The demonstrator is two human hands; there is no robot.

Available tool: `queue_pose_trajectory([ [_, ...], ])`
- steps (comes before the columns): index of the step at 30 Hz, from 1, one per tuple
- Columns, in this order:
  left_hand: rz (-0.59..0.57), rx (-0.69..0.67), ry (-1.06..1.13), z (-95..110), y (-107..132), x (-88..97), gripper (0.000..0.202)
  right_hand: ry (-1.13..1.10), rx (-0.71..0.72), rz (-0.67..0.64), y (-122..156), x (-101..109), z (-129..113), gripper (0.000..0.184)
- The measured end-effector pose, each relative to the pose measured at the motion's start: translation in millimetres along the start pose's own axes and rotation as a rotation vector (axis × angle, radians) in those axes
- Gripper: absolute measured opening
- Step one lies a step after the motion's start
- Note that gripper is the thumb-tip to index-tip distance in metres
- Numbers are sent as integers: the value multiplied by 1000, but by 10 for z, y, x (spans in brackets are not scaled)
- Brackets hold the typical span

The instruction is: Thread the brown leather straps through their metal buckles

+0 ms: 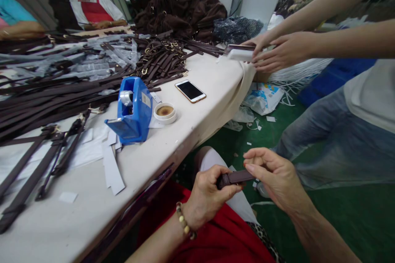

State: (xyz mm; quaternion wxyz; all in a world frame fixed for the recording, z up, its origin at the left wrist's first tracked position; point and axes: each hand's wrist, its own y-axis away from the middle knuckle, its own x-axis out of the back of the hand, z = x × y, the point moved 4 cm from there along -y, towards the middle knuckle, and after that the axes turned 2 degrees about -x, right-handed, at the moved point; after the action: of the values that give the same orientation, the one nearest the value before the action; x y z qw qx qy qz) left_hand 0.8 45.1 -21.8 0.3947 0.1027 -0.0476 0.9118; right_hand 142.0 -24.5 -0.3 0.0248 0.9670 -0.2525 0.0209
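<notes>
Over my lap, my left hand (210, 195) is closed around one end of a folded dark brown leather strap (237, 177), with the thumb along its lower side. The strap's other end runs under the thumb of my right hand (274, 176), whose fingers are curled together there. Part of the strap is hidden by both hands. To the left on the table lie more brown straps (58, 90), some with gold-coloured buckles, some wrapped in clear plastic.
A blue tape dispenser (135, 111), a small round white tub (165, 113) and a phone (190, 91) stand or lie on the white-covered table (154, 164). White paper strips (112, 168) lie nearby. At right, a co-worker's hands (274, 51) hold a wrapped strap bundle (240, 54).
</notes>
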Motion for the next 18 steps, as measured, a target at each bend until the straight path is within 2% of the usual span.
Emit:
queue_pose_trajectory([
  [7,-90,-32,-14,-82,21,-79,14,362,53,-297,29,-287,2,20],
  [10,-73,11,30,-105,12,-56,12,478,133,-305,66,-344,90,21],
  [14,-150,105,143,-119,22,34,23,598,279,-243,86,-280,148,24],
  [18,-165,192,245,-181,72,166,20,653,406,-350,96,-277,143,34],
])
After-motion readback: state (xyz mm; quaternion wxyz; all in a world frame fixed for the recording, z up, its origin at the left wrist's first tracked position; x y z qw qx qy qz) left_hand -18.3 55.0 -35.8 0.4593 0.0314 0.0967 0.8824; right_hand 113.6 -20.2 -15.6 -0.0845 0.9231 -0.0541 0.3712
